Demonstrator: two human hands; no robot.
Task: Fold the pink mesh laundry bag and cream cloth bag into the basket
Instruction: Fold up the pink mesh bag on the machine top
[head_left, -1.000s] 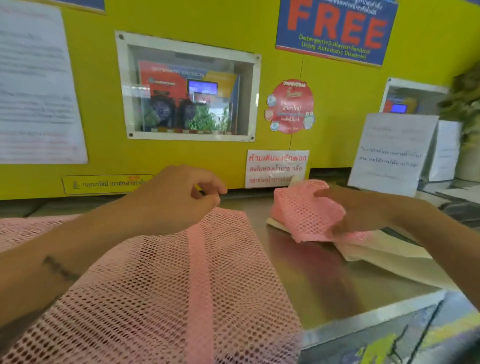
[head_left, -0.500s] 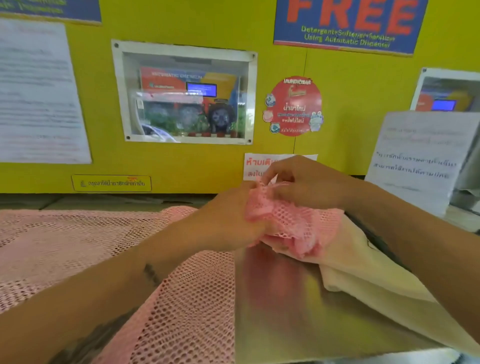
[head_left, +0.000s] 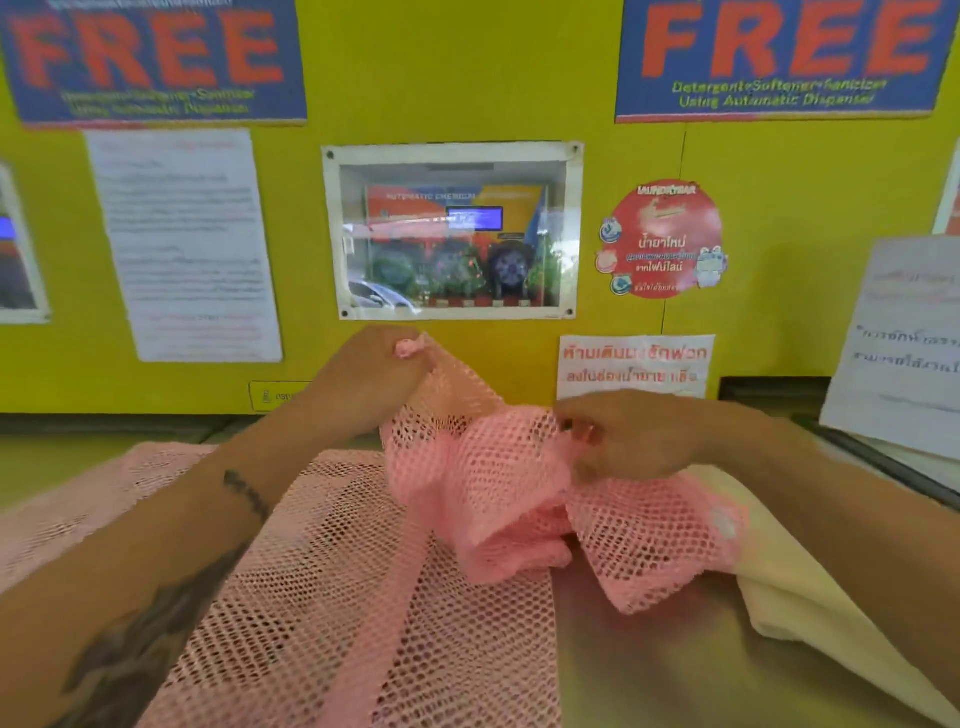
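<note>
A: Widest thing first: the steel counter (head_left: 649, 670), running under everything below both sets of fingers, with the yellow wall (head_left: 467, 93) and its posters straight behind them.

B: And spread over the near half, below the left fingers, a big sheet of pink mesh laundry bag (head_left: 337, 597), lying flat. Can't tell whether it's one piece with the bunch that's lifted or a second bag.

A: Under the right wrist and out to the near right edge, the cream cloth bag (head_left: 789, 592), flat on the steel, one pink fold draped over its far corner.

B: Now the bunched mesh (head_left: 488, 483), hanging crumpled between the two hands, clear of the counter at the top.

A: Left hand (head_left: 363, 384) is up high, fingers curled tight, pinching a corner of the mesh with a little knotted end poking out above the knuckles.

B: Right hand (head_left: 628, 441) is lower, fingers bent in and nipping the mesh edge at their tips. Neither hand is spread.

A: Progress, then? Early, I'd say. The mesh shows no clean fold, just a bundle being opened out.

B: Agreed. Cream bag untouched as far as folding goes, and no basket anywhere in view, so both folds and the stowing look to be left.
</note>
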